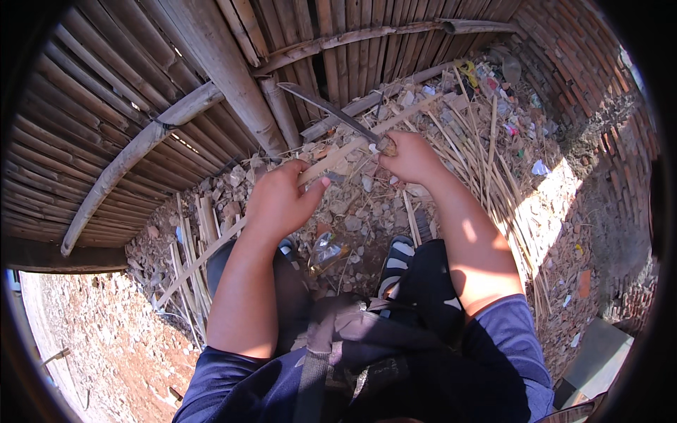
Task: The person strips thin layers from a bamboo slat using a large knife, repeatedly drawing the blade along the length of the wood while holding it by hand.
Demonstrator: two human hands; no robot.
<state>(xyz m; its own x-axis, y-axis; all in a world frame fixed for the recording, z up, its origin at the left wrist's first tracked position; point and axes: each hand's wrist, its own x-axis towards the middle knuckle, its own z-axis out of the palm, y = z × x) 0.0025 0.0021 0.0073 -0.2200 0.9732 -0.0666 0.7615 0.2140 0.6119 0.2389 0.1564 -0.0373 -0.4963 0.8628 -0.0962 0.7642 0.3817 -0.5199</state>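
Observation:
My left hand (pixel 278 201) is closed around a long, flat bamboo strip (pixel 335 159). The strip slants from low on the left, past my left knee, up to the far right. In my right hand (pixel 415 158) is the wooden handle of a machete (pixel 330 110). Its long dark blade points up and left, crossing close to the strip just ahead of the handle; whether they touch I cannot tell. A small dark piece (pixel 337 178) shows by my left thumb, too unclear to name.
Bundles of thin bamboo strips (pixel 486 176) lie on the right, with more strips (pixel 187 254) by my left leg. A bamboo slat wall (pixel 120 141) with thick poles stands ahead and left, a brick wall (pixel 585 77) right. Rubble and a clear plastic bag (pixel 326 252) lie between my feet.

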